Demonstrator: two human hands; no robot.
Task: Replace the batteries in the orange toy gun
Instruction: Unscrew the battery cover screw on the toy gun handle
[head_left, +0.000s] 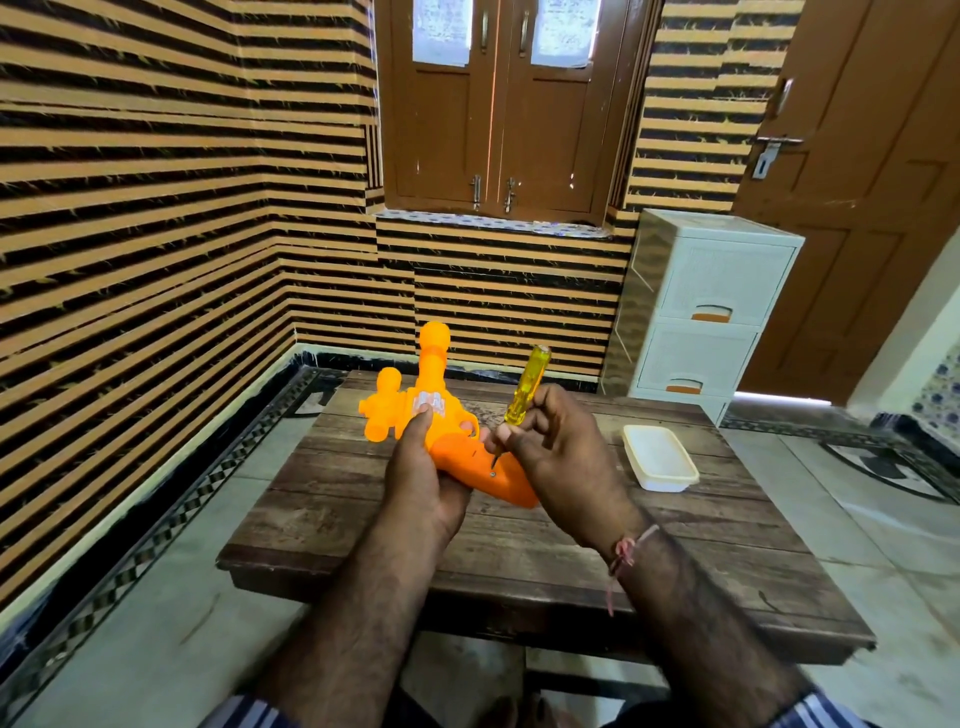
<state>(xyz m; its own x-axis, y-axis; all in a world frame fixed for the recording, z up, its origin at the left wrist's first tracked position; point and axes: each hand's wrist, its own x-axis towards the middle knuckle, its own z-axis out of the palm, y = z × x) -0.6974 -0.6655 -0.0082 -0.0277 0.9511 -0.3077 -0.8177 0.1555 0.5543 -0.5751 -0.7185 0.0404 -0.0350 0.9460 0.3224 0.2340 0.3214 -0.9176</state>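
Left hand (415, 467) grips the orange toy gun (447, 415) above the bench (363, 519). Right hand (556, 457) pinches the yellow screwdriver (524, 387), tip on the gun's grip. White tub (658, 457) at three o'clock.

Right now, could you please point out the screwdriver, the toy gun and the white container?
screwdriver (525, 387): head view, yellow handle.
toy gun (465, 457): head view, orange handle.
white container (658, 456): head view, lid.

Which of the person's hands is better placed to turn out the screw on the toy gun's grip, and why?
The right hand. It already holds the yellow screwdriver with its tip down on the grip of the orange toy gun, close to a screw. The left hand grips the gun, steadying it above the wooden table.
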